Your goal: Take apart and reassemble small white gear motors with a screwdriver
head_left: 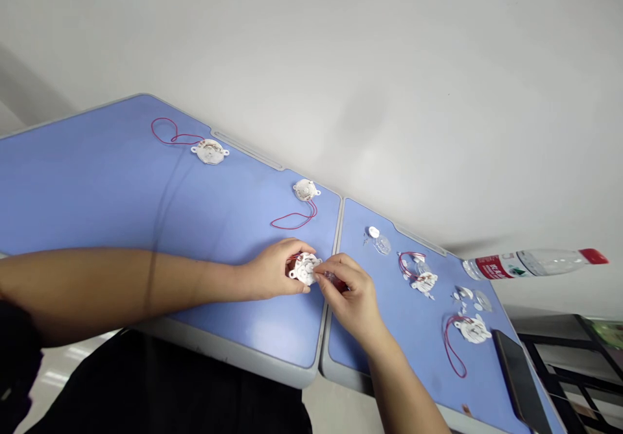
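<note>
My left hand (272, 270) grips a round white plastic casing (304, 268) by its edge, near the front of the left blue table. Small white parts show inside the casing, and some red wire shows beside it. Over its right side, my right hand (348, 291) pinches with thumb and forefinger; whatever lies between the fingertips is too small to make out. Farther back on the same table lie two similar white casings with red wire loops, one near the seam (305, 190) and one farther left (210, 152).
On the right table (389, 343) lie two more white casings (425, 282) (473, 329) with red wires, clear discs (382, 245) and small white pieces. A water bottle (535, 263) stands behind them. A dark phone (520, 382) lies at the right edge, beside a black rack (569, 356).
</note>
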Action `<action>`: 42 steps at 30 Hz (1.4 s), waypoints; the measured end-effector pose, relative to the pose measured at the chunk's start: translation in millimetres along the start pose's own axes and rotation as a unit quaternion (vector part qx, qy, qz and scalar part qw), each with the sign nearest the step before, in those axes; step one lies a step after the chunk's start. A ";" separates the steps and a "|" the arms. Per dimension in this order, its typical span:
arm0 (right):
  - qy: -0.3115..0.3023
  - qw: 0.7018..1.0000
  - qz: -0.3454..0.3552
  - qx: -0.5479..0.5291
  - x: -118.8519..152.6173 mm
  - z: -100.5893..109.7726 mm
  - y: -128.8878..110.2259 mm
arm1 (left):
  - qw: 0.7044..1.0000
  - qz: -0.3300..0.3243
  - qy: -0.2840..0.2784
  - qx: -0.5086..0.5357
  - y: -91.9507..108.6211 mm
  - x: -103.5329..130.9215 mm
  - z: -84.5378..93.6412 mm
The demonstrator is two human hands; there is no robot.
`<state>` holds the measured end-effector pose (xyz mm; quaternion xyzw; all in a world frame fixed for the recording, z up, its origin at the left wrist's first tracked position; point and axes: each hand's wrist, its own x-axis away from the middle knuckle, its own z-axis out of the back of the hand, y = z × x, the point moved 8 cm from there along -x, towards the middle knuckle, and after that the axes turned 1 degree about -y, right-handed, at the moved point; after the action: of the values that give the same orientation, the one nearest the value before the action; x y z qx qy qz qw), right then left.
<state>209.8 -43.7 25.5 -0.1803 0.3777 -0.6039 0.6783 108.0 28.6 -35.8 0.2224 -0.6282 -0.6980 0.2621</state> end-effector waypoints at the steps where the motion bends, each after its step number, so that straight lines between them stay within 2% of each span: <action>1: 0.000 1.000 0.001 0.000 0.1 -0.1 -0.1 | 1.000 0.002 -0.001 0.001 -0.2 0.2 -0.2; 19: -0.014 1.000 0.011 -0.009 0.9 -1.3 -3.4 | 1.000 0.002 -0.024 0.018 -2.9 0.2 -3.9; 29: -0.014 1.000 0.017 -0.012 0.6 -2.1 -3.2 | 0.999 -0.013 -0.018 0.027 -3.1 0.2 -3.5; 37: 0.016 1.000 0.018 -0.009 0.2 9.5 -3.5 | 0.998 -0.020 -0.027 0.043 -5.0 -0.9 -4.2; 42: 0.023 1.000 0.011 -0.007 0.6 9.9 -0.5 | 0.999 -0.023 -0.026 0.031 -3.8 -0.3 -3.1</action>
<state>216.7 -46.5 32.2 -0.1668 0.3998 -0.5979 0.6745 109.9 26.7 -40.0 0.2264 -0.6507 -0.6897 0.2227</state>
